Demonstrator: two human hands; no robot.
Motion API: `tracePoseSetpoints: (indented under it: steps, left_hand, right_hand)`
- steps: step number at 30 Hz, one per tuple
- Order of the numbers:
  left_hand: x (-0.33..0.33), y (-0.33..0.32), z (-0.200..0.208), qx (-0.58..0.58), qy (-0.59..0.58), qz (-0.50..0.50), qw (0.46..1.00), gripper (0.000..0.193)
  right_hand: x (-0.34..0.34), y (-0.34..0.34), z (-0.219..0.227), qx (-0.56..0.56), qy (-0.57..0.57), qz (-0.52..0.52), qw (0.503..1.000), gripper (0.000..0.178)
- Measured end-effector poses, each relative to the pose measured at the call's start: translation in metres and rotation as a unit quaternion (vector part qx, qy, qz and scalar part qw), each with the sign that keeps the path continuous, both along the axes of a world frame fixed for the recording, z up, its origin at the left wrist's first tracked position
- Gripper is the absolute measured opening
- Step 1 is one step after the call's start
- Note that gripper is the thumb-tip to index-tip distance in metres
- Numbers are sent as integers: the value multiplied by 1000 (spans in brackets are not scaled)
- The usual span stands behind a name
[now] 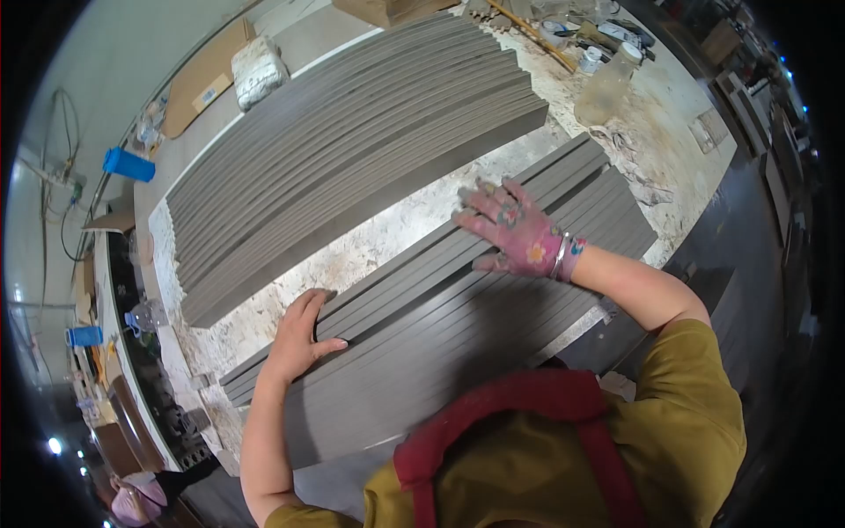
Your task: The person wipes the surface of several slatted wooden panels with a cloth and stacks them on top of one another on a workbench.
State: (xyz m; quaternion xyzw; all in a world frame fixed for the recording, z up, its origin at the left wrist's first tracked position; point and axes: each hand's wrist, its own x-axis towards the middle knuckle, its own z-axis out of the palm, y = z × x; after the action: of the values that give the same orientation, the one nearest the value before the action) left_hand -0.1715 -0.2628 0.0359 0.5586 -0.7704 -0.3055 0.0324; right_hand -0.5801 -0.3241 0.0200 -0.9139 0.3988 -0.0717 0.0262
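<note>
Several long grey flat strips [396,286] lie side by side at the far edge of the near row of grey strips [414,361]. A dark gap shows between them and that row. Around their left part, my bare left hand [299,339] is closed, fingers over the far edge and thumb on the near side. My right hand [519,231], in a pink flowered glove with a metallic bracelet at the wrist, grips the same strips farther right. Its fingers reach over the far edge, with the thumb by the gap. The undersides are hidden.
Beyond lies a larger row of grey strips [370,150] on the stained white table [678,114]. A cloudy plastic bottle [609,88], a small white jar [591,60] and a thin stick [532,35] are at far right. A wrapped white bundle [260,72] and blue container [129,165] stand at left.
</note>
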Motion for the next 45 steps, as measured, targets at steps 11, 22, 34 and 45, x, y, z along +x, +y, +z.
tracePoseSetpoints:
  steps: [11,22,34,45]
  left_hand:
    - [-16,8,8,-35,-108,13,993,87]
    - [-33,24,39,-363,-251,15,897,73]
    - [-8,9,-3,-216,-207,13,954,93]
    - [6,-22,-32,-337,-195,64,919,94]
  right_hand:
    - [21,1,23,22,-105,132,985,54]
    - [128,-123,38,672,-29,147,725,73]
    - [136,-48,15,119,86,231,962,86]
    - [104,-81,-25,-51,22,175,983,68]
